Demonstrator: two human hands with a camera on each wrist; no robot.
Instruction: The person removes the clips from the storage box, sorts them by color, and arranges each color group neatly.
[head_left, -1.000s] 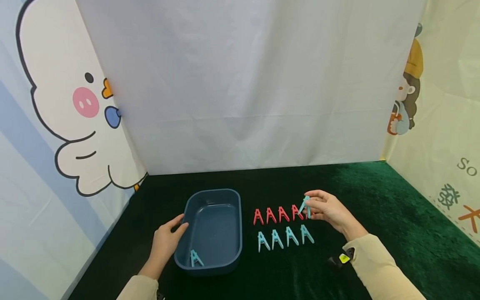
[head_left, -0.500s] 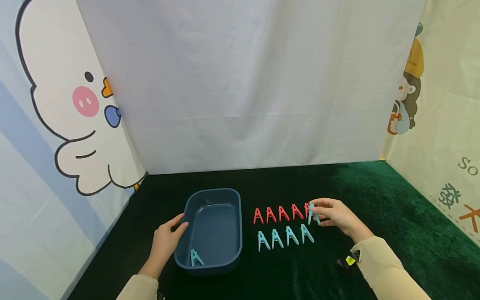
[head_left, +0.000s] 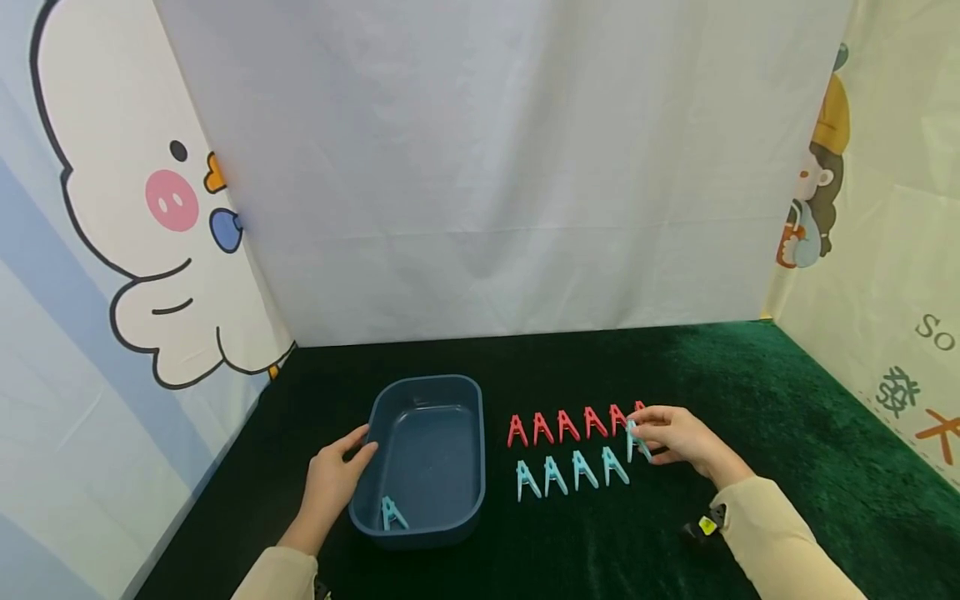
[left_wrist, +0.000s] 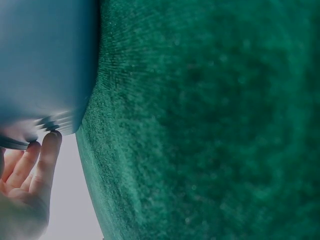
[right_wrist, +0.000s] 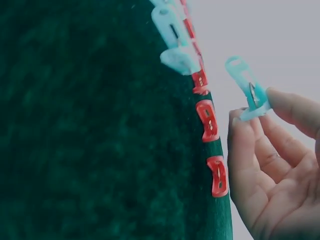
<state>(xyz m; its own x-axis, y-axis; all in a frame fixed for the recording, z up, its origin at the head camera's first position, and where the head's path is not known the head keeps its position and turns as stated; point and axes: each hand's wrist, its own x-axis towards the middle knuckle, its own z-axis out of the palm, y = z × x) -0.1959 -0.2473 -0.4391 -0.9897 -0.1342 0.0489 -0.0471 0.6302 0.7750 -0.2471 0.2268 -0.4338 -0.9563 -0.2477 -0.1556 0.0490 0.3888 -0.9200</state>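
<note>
My right hand (head_left: pixel 678 437) pinches a light blue clothespin (right_wrist: pixel 249 87) between thumb and fingertips, above the dark green cloth. In the head view, the held clothespin (head_left: pixel 636 442) is at the right end of a row of light blue clothespins (head_left: pixel 585 471), legs pointing toward me. Behind them runs a row of red clothespins (head_left: pixel 567 425), its rightmost one partly hidden by my fingers. With the thumb over its left rim and fingers (left_wrist: pixel 47 160) against the outer wall, my left hand (head_left: pixel 333 479) holds a blue plastic bin (head_left: pixel 483 454). One light blue clothespin (head_left: pixel 392 513) lies inside it, near the front left corner.
Dark green plush cloth (head_left: pixel 570 550) covers the table. A pale curtain (head_left: pixel 487 208) hangs along the back, with printed cartoon panels (head_left: pixel 150 250) on the sides. The bin stands directly left of the two clothespin rows.
My right hand has moved right and toward me with the light blue clothespin, from over the red row to the end of the blue row. The left hand and bin have stayed in place.
</note>
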